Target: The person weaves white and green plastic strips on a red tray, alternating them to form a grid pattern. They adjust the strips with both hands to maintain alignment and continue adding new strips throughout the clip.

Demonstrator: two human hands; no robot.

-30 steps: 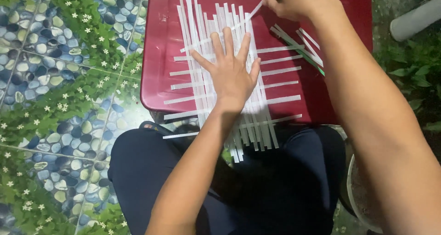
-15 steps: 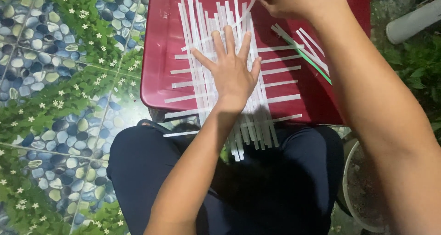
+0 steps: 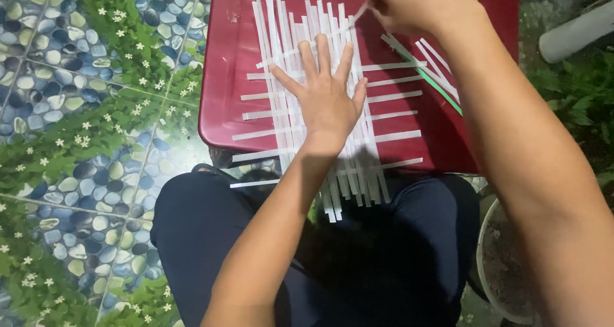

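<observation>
- Strips of white paper form a woven mat (image 3: 307, 109) on a dark red plastic stool top (image 3: 224, 58); the long strips run away from the person, the shorter ones cross them side to side.
- The near ends of the long strips hang past the stool's front edge, over the person's lap in dark trousers (image 3: 211, 237).
- The left hand (image 3: 326, 97) lies flat, palm down, fingers spread, on the middle of the mat; it presses the strips down and grasps nothing.
- The right hand (image 3: 416, 4) is at the far edge of the stool, its fingers pinched together on the end of a single white strip (image 3: 358, 14) that slants down to the mat's far right corner.
- How tightly the right hand's fingers close cannot be told exactly, as the hand is partly cut off by the top of the view.
- A few loose strips (image 3: 435, 65), white with one green, lie on the stool to the right of the mat, under the right forearm.
- The floor (image 3: 77, 109) on the left is tiled with a pebble, leaf and flower pattern.
- A round pot with soil (image 3: 505, 263) stands at lower right, green plants (image 3: 575, 103) behind it, and a pale pipe (image 3: 575, 30) lies at upper right.
</observation>
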